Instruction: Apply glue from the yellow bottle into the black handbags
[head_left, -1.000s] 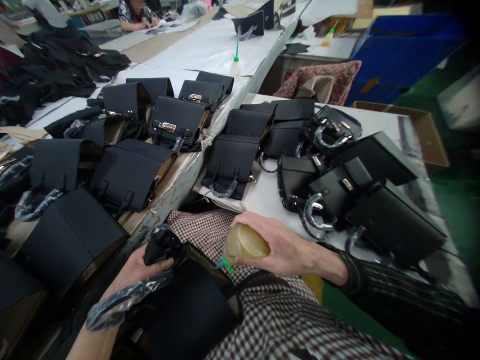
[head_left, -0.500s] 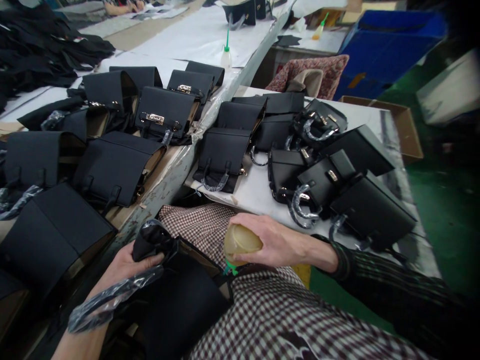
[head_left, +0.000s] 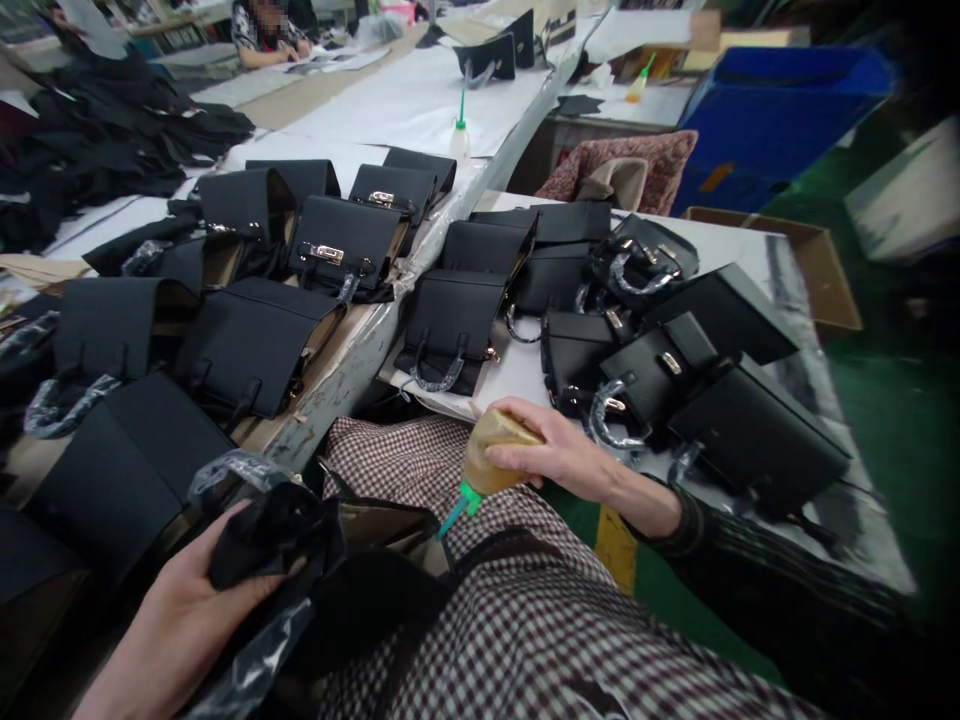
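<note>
My right hand (head_left: 559, 450) is closed round a yellowish glue bottle (head_left: 495, 455), tipped so its green nozzle (head_left: 456, 512) points down-left at the open tan inside (head_left: 382, 525) of a black handbag (head_left: 360, 600) on my lap. My left hand (head_left: 191, 610) grips the bag's black flap (head_left: 262, 535) and its plastic-wrapped handle (head_left: 247, 675) at the lower left. I wear chequered trousers (head_left: 525, 640).
Many black handbags (head_left: 465, 315) lie on the two tables ahead; a heap of finished ones (head_left: 675, 370) sits right. A glue bottle (head_left: 459, 135) stands further back. A cardboard box (head_left: 814, 260), a blue crate (head_left: 780, 100) and a cushioned chair (head_left: 622, 165) are right. A person (head_left: 262, 30) sits far away.
My right hand has lifted slightly and tilted the bottle, so the green nozzle now sticks out further towards the bag. My left hand has pulled the flap down and left, opening the bag wider.
</note>
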